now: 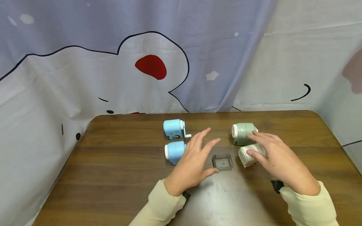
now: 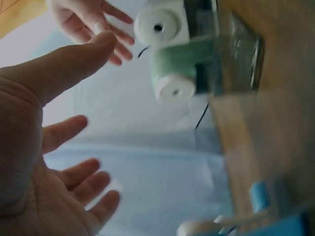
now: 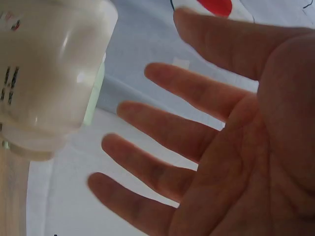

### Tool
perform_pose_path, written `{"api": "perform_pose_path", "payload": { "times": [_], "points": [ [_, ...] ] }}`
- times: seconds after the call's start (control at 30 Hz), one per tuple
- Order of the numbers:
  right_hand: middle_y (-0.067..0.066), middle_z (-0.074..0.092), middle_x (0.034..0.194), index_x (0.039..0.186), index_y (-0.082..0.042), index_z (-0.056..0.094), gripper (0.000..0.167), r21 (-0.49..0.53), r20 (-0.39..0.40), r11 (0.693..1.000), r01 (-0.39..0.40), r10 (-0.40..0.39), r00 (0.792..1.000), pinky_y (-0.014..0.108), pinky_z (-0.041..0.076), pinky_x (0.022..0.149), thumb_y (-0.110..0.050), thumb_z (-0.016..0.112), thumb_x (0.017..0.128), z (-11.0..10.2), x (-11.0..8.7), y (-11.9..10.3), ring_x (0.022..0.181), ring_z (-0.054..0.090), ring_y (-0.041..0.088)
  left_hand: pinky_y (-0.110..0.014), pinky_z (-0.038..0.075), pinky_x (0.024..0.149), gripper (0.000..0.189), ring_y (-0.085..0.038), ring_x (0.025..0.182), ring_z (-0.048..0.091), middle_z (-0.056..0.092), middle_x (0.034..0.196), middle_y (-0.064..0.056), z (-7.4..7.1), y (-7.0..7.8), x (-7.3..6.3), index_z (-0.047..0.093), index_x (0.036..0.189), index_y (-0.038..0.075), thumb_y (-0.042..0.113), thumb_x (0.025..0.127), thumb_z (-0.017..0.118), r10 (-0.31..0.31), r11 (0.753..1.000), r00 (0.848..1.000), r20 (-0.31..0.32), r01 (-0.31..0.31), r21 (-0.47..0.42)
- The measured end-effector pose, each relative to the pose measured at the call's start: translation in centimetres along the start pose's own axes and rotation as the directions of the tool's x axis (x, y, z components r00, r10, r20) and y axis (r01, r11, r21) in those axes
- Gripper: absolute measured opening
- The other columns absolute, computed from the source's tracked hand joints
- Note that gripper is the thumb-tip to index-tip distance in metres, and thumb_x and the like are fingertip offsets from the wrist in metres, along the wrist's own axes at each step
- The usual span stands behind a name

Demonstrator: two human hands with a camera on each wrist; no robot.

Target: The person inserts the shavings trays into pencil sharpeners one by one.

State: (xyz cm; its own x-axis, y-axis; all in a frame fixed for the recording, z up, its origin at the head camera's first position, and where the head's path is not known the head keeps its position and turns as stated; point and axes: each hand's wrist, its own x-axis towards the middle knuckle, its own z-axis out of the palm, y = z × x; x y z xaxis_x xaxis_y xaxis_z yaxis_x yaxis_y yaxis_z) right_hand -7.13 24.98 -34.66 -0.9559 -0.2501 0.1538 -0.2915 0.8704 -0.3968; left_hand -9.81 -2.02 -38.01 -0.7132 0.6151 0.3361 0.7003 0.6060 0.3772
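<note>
My left hand (image 1: pixel 190 163), fingers spread, hovers over the table between a blue pencil sharpener (image 1: pixel 175 151) and a small translucent grey tray (image 1: pixel 223 167). It holds nothing. Behind that sharpener stands a light-blue crank pencil sharpener (image 1: pixel 172 127) with its handle to the right. My right hand (image 1: pixel 278 157), also spread and holding nothing, is above a white pencil sharpener (image 1: pixel 247 157), partly covering it in the head view. A green pencil sharpener (image 1: pixel 243 133) is just behind the white one. In the right wrist view the white body lies beyond the straight fingers (image 3: pixel 162 123).
The brown wooden table (image 1: pixel 113 175) has its back edge against a printed curtain (image 1: pixel 209 56), which also hangs along the left and right sides. Light glares off the tabletop in front of the tray.
</note>
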Motion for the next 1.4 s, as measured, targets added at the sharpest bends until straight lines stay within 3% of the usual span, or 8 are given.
{"api": "perform_pose_path", "payload": {
  "times": [0.1,0.23,0.33,0.43,0.7,1.4],
  "points": [
    [0.028,0.050,0.144,0.140,-0.003,0.057,0.054,0.000,0.031,1.000,-0.004,0.004,1.000,0.066,0.035,0.102,-0.028,0.072,0.094,0.1,-0.1,0.4,0.129,0.044,0.052,-0.047,0.037,0.112,0.090,-0.031,0.143,0.034,0.031,0.158,-0.013,1.4,0.5,0.2,0.045,0.149,0.016,0.036,0.074,0.091,-0.040,0.999,0.996,0.079,0.038,0.018],
    [0.030,0.050,0.143,0.139,-0.003,0.057,0.060,-0.001,0.050,1.000,0.000,0.000,0.999,0.067,0.035,0.101,-0.028,0.077,0.089,0.3,0.0,0.8,0.128,0.045,0.053,-0.040,0.043,0.107,0.094,-0.029,0.136,0.043,0.040,0.154,-0.012,3.4,0.8,0.3,0.044,0.150,0.015,0.034,0.072,0.093,-0.141,0.990,0.979,0.146,0.137,0.042],
    [0.032,0.050,0.141,0.139,-0.003,0.058,0.064,-0.008,0.057,1.000,0.006,-0.006,0.998,0.067,0.036,0.101,-0.022,0.083,0.083,0.4,0.0,1.0,0.125,0.046,0.054,-0.038,0.045,0.104,0.096,-0.028,0.131,0.047,0.044,0.150,-0.011,4.6,0.8,0.3,0.044,0.151,0.014,0.032,0.071,0.094,-0.216,0.976,0.963,0.161,0.210,0.056],
    [0.032,0.051,0.140,0.137,-0.003,0.059,0.069,-0.018,0.060,1.000,0.012,-0.011,0.998,0.066,0.037,0.100,-0.014,0.088,0.075,0.4,0.1,1.3,0.123,0.048,0.055,-0.038,0.046,0.102,0.095,-0.027,0.127,0.051,0.050,0.145,-0.009,5.3,0.7,0.3,0.046,0.149,0.011,0.031,0.070,0.094,-0.252,0.967,0.955,0.159,0.245,0.066],
    [0.030,0.051,0.141,0.135,-0.004,0.062,0.070,-0.036,0.100,0.999,-0.008,0.012,0.995,0.065,0.039,0.099,-0.009,0.090,0.071,0.7,0.3,1.6,0.124,0.048,0.053,-0.037,0.050,0.096,0.089,-0.024,0.115,0.059,0.063,0.131,-0.008,6.0,0.3,0.5,0.053,0.142,0.008,0.030,0.067,0.095,-0.275,0.959,0.948,0.158,0.260,0.114],
    [0.025,0.058,0.136,0.128,-0.007,0.068,0.056,-0.057,0.099,0.998,-0.012,0.017,0.995,0.063,0.046,0.091,-0.008,0.087,0.075,1.0,0.1,1.2,0.121,0.056,0.049,-0.034,0.052,0.091,0.063,-0.022,0.109,0.064,0.068,0.119,-0.006,6.3,0.2,0.6,0.065,0.127,0.006,0.030,0.074,0.091,-0.288,0.957,0.947,0.139,0.279,0.082]
  ]
}}
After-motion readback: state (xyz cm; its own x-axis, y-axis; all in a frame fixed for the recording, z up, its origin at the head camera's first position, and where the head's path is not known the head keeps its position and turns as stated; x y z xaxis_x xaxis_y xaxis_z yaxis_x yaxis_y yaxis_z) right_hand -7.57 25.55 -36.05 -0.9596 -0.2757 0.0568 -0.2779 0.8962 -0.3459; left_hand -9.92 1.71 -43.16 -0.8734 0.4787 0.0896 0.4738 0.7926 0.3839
